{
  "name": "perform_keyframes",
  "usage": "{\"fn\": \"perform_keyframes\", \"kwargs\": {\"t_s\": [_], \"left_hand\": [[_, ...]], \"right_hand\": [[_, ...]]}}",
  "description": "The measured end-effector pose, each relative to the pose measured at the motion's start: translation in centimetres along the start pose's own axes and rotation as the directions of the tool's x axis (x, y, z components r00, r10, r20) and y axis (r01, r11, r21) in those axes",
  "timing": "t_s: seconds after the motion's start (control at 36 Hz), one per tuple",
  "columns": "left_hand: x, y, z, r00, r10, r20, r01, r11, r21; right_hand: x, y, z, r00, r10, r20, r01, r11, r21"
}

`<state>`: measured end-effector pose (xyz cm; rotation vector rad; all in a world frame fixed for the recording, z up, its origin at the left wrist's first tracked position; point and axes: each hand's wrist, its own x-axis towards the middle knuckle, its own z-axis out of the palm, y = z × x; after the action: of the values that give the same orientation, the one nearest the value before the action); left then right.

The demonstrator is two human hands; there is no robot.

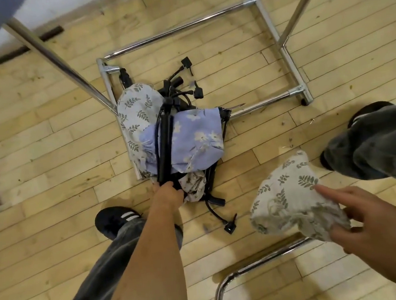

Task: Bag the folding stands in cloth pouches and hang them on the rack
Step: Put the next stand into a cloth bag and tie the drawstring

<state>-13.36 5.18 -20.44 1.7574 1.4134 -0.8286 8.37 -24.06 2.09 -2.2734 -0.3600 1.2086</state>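
A pile lies on the wooden floor by the rack's base: black folding stands (183,83) tangled with a lilac flowered pouch (196,138) and a white leaf-print pouch (137,109). My left hand (168,196) reaches down and grips the lower end of one black folded stand (164,141) that lies across the pile. My right hand (367,215) holds a second white leaf-print pouch (291,196) above the floor, pinched at its gathered end, with the forefinger stretched along the cloth.
The chrome rack's base frame (180,30) lies around the pile, with slanting uprights (55,59) at left and top right. A curved chrome tube (252,268) sits in front of my right hand. My shoes (116,220) stand either side.
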Motion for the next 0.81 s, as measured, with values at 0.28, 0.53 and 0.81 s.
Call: {"fn": "perform_keyframes", "kwargs": {"t_s": [0.28, 0.53, 0.81], "left_hand": [[-3.8, 1.2, -0.1, 0.945, 0.073, -0.319, -0.044, 0.994, 0.099], [-8.2, 4.4, -2.7, 0.911, 0.080, -0.405, -0.096, 0.995, -0.017], [-14.6, 8.2, -7.1, 0.946, -0.013, -0.325, -0.189, 0.791, -0.582]], "right_hand": [[-0.2, -0.8, 0.1, 0.999, -0.021, 0.024, 0.023, 0.998, -0.053], [-0.9, -0.5, -0.9, 0.998, -0.040, 0.040, 0.039, 0.999, 0.020], [-0.8, -0.3, -1.4, 0.987, -0.160, 0.030, 0.156, 0.983, 0.094]]}}
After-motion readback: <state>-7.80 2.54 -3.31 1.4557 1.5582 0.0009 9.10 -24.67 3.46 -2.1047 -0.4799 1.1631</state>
